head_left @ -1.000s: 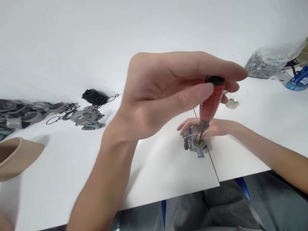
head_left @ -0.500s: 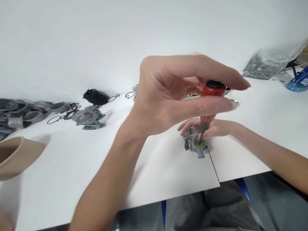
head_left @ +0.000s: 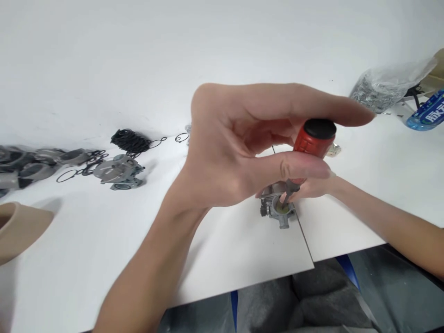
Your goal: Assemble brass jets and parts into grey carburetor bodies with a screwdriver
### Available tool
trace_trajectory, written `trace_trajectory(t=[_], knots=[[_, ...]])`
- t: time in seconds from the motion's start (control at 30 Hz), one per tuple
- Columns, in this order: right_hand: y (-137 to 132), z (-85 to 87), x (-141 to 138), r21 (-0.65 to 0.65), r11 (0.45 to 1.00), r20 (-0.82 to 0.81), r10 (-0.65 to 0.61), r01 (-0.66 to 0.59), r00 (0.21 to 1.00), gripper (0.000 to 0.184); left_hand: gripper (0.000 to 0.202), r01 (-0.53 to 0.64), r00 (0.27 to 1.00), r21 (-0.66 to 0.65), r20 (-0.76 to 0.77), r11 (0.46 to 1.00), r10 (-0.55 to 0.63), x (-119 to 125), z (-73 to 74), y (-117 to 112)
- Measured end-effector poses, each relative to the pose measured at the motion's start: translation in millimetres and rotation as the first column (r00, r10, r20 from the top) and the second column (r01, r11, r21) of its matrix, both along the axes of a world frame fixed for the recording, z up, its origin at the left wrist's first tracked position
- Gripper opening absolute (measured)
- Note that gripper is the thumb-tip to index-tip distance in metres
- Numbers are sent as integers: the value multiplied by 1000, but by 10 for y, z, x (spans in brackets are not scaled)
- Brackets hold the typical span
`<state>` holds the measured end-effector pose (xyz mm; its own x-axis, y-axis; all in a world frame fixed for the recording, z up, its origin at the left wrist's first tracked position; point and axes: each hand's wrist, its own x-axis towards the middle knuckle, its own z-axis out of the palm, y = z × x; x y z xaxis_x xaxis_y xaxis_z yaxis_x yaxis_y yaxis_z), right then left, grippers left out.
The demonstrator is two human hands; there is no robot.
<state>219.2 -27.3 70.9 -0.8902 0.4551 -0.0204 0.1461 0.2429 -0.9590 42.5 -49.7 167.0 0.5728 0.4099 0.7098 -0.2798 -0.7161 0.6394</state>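
Note:
My left hand [head_left: 229, 143] is closed around the red handle of a screwdriver [head_left: 314, 138], its thumb along the near side and its index finger stretched out past the black cap. The shaft slants down into the round opening of a small grey metal carburetor [head_left: 279, 210], where a yellowish-green surface shows. Behind that carburetor my right hand [head_left: 317, 186] grips its far side against the white table. My left hand hides most of the right hand's fingers.
On the left stand another carburetor [head_left: 120, 172], a coil of black rings [head_left: 130, 141], a pile of grey parts [head_left: 38, 162] and a beige roll [head_left: 26, 231]. A plastic bag of small metal parts [head_left: 376, 88] and a blue-labelled bottle [head_left: 428, 111] lie at the far right.
My left index finger reaches farther out, and the screwdriver's black cap shows more fully as the handle leans more to the right. The whole view has shifted slightly; my right hand still holds the carburetor.

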Motion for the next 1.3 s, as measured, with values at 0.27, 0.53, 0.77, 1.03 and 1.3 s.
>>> trace_trajectory(t=[0.27, 0.53, 0.77, 1.03, 1.3], knots=[[-7, -19, -6, -91, 995, -39, -47, 43, 998, 41, 23, -168, 982, 103, -69, 980, 175, -36, 22, 19], [21, -69, 4, -71, 996, -94, 44, -51, 995, 40, 24, -159, 987, -48, 29, 986, 161, -32, -26, 116], [15, -82, -10, -73, 995, -119, 52, -61, 992, 40, 30, -29, 998, -121, 60, 992, 36, -5, -63, 152], [24, -114, -10, -151, 986, -130, 45, -64, 991, 41, 27, -71, 996, -125, 49, 990, 78, -50, -3, 57], [14, -117, -7, -109, 993, -119, 31, -44, 992, 42, 12, 25, 998, -303, -41, 953, -39, 20, -14, 55]])
